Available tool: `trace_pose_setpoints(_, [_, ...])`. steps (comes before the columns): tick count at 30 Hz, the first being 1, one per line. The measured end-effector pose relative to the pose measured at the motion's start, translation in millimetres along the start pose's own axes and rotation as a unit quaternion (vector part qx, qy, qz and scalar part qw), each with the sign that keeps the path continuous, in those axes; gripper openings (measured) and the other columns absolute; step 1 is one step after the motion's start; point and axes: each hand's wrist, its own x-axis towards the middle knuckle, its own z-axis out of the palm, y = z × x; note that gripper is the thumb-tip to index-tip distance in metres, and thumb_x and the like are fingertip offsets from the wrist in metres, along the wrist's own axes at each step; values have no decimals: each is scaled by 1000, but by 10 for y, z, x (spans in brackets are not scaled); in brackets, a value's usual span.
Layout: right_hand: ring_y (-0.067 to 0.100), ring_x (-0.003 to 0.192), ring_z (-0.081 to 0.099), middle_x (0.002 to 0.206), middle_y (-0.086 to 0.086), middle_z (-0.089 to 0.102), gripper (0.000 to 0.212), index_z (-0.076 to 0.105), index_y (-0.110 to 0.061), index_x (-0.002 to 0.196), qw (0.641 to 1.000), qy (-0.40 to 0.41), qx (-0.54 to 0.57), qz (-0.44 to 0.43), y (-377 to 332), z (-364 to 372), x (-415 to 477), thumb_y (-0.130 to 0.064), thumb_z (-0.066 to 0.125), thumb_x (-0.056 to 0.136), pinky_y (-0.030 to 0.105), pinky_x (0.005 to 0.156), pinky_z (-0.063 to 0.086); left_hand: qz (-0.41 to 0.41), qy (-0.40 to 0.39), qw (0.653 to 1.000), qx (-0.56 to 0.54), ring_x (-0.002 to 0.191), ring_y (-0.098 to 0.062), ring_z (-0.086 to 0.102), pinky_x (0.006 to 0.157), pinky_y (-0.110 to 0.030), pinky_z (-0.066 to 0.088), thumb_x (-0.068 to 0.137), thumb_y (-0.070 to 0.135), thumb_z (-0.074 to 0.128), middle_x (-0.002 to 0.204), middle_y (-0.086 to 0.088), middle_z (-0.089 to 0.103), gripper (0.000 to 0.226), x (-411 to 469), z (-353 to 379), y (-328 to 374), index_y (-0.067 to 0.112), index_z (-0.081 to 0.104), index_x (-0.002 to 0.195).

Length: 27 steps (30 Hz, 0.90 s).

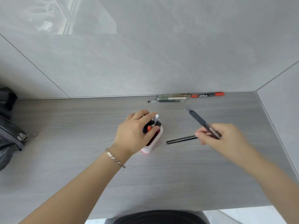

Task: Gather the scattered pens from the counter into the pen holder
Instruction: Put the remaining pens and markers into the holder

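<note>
**While one pen is aloft, four wait on the tabletop**

As I look down, my left hand [134, 131] wraps the white pen holder [153, 143], fingers [142, 113] curled around its far side and thumb across its open top, gripping it where it stands near the middle of the grey tabletop [80, 159]. Several pens [153, 124] already stand inside it. My right hand [221, 138] is clenched on a dark pen [200, 121], held off the surface and pointing up and away. Just beside that hand, a black pen [181, 139] lies flat, right of the holder. Farther back, against the wall, lie a clear pen [166, 101], a green-and-white pen [172, 98], a pale green pen [174, 95] and a red marker [207, 94]. At far left sits a grey bag [9, 131].
</note>
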Motion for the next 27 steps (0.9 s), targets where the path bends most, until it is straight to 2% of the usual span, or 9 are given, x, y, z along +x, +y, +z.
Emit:
trace_pose_setpoints(3, [17, 57, 45, 61, 17, 64, 28, 65, -3, 72, 997, 8, -56, -45, -199, 87, 25, -29, 64, 82, 30, 54, 34, -11, -17, 1000, 4, 98, -21, 59, 62, -26, 44, 76, 55, 37, 110, 9, 63, 49, 8, 1, -7, 31, 59, 112])
trace_pose_setpoints(5, [20, 56, 42, 54, 10, 54, 28, 63, -4, 76, 992, 28, -89, -81, -335, 212, 84, -31, 63, 84, 30, 53, 29, -7, -16, 1000, 11, 98, -21, 60, 62, -27, 46, 76, 55, 37, 111, 9, 62, 48, 9, 3, -9, 31, 59, 112])
trace_pose_setpoints(10, [32, 77, 63, 81, 10, 71, 25, 63, -12, 97, 982, 78, -94, -145, -430, 691, 257, -34, 61, 85, 37, 62, 47, -11, -7, 1000, -3, 101, -22, 60, 64, -32, 52, 76, 52, 36, 118, 10, 61, 50, -4, 24, 3, 31, 56, 117])
trace_pose_setpoints(13, [17, 76, 57, 85, 4, 59, 32, 64, -11, 105, 978, 117, -30, -173, -355, 964, 272, -33, 49, 87, 31, 61, 46, -12, 5, 1000, -6, 101, -23, 61, 63, -34, 55, 77, 48, 37, 117, 9, 62, 49, -18, 40, 6, 33, 53, 121])
trace_pose_setpoints(15, [15, 77, 54, 85, -1, 49, 29, 63, -11, 107, 975, 140, 46, -164, -325, 1075, 266, -24, 48, 86, 29, 68, 48, -20, 4, 1000, -10, 101, -23, 60, 63, -34, 54, 77, 47, 37, 116, 9, 62, 49, -25, 39, 20, 34, 52, 121])
trace_pose_setpoints(18, [9, 79, 55, 84, -1, 59, 15, 62, -19, 98, 958, 201, 134, -152, -296, 1150, 253, -25, 56, 86, 15, 70, 45, -27, -14, 999, -26, 103, -21, 56, 69, -36, 54, 75, 50, 36, 116, 11, 60, 52, -20, -7, 30, 39, 44, 125])
trace_pose_setpoints(21, [6, 75, 54, 78, 1, 66, 8, 63, -17, 83, 949, 233, 138, -161, -223, 1201, 243, -24, 65, 79, 7, 68, 41, -22, -83, 991, -98, 112, -17, 51, 85, -41, 51, 73, 52, 39, 121, 14, 53, 55, 2, -105, -61, 42, 42, 127])
trace_pose_setpoints(25, [4, 80, 52, 101, -1, 54, 21, 72, -5, 89, 963, 175, 74, -189, -81, 1242, 196, -22, 64, 80, 2, 66, 41, 1, -123, 987, -99, 112, -16, 51, 85, -40, 51, 72, 52, 41, 119, 15, 51, 54, 49, -181, -172, 45, 42, 125])
trace_pose_setpoints(27, [-6, 80, 50, 101, -4, 49, 27, 66, -9, 106, 977, 137, 100, -130, -78, 1160, 131, -25, 61, 84, 1, 67, 39, 7, -121, 990, -78, 111, -16, 51, 80, -32, 48, 77, 52, 47, 119, 12, 52, 49, 76, -182, -149, 41, 45, 124])
